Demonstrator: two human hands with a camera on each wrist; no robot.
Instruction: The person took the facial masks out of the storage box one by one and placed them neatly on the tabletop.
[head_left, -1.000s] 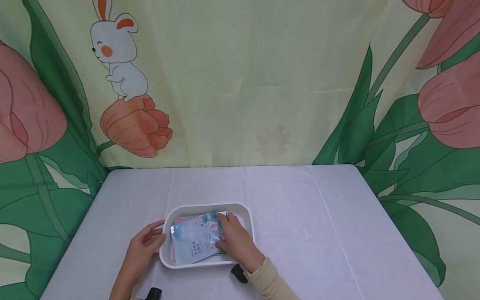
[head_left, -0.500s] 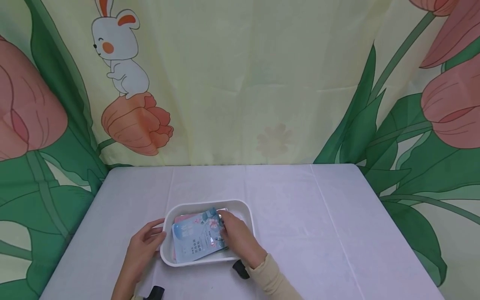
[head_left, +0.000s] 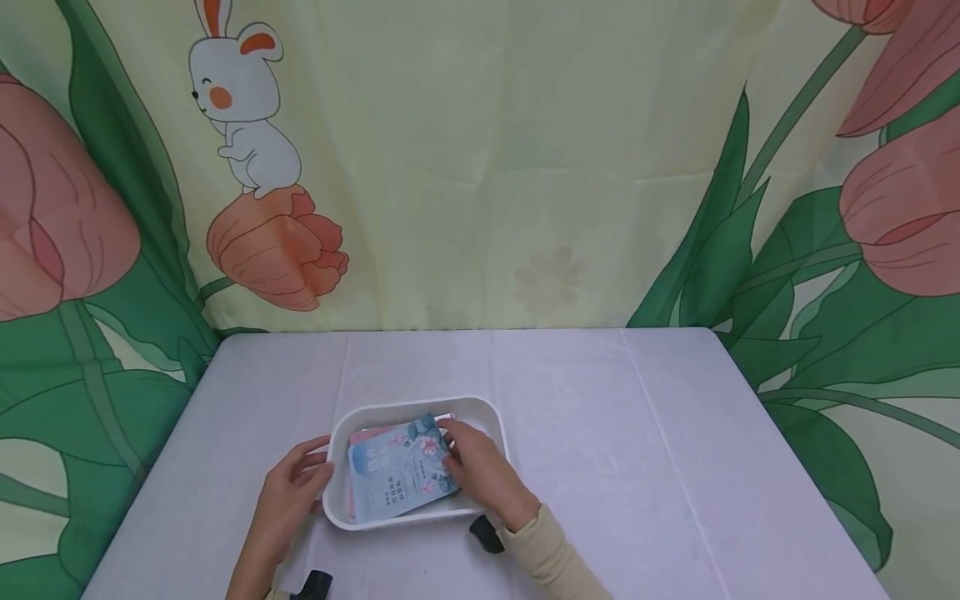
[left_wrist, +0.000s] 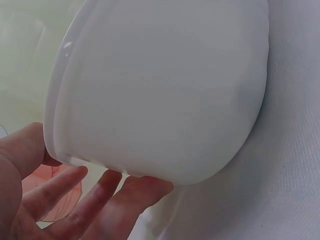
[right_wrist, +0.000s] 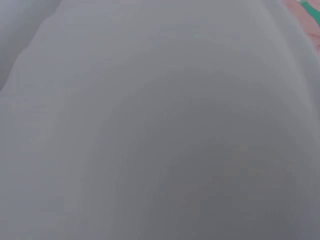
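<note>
A white tray [head_left: 491,417] with rounded corners stands near the middle of the table. In it lies a flat, glossy blue sachet [head_left: 393,475] printed with flowers and lettering. My right hand [head_left: 487,471] reaches over the tray's right side and pinches the sachet's right edge; some of the fingertips are hidden. My left hand [head_left: 288,479] holds the tray's left end. In the left wrist view, the left hand's fingers [left_wrist: 102,192] touch the tray's outer wall and rim. The right wrist view is filled by the blurred white tray wall [right_wrist: 160,125], with no hand showing.
Beneath the blue sachet, a pink packet [head_left: 367,434] and part of a white-edged packet show. A white cloth [head_left: 600,467] covers the table. Behind hangs a pale curtain [head_left: 480,167] printed with tulips and a rabbit. Black wrist devices sit near both wrists.
The blue sachet and my right hand have shifted slightly to the right, and the sachet's right side looks smoother. My left hand keeps its place on the tray.
</note>
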